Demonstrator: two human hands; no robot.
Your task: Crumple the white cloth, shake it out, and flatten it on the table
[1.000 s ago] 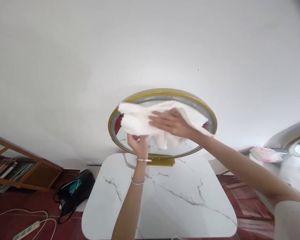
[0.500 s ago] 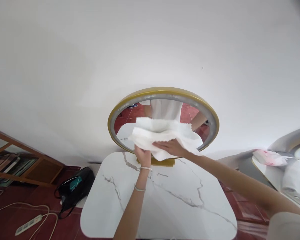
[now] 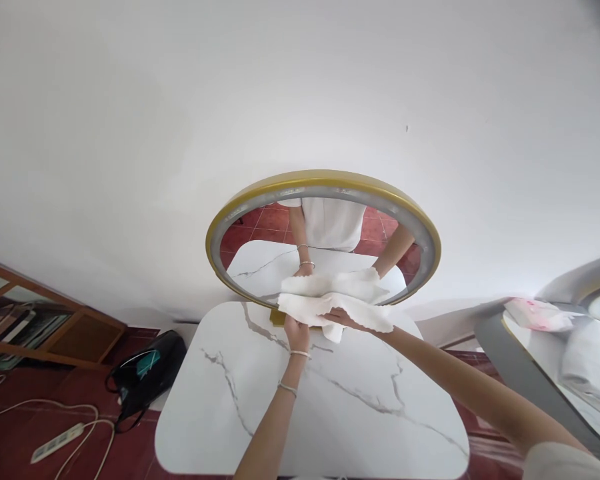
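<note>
The white cloth [image 3: 307, 308] is in front of the lower edge of the mirror [image 3: 323, 230], which stands on the table [image 3: 375, 427]. Below this edge, the left hand [image 3: 297, 333] is beside the base [image 3: 278, 318]; its fingertips are behind the cloth, so I cannot tell what they grip. Before the mirror, the right hand [image 3: 347, 319] is rather flat against the cloth, partly under a fold; whether it pinches, I cannot tell.
</note>
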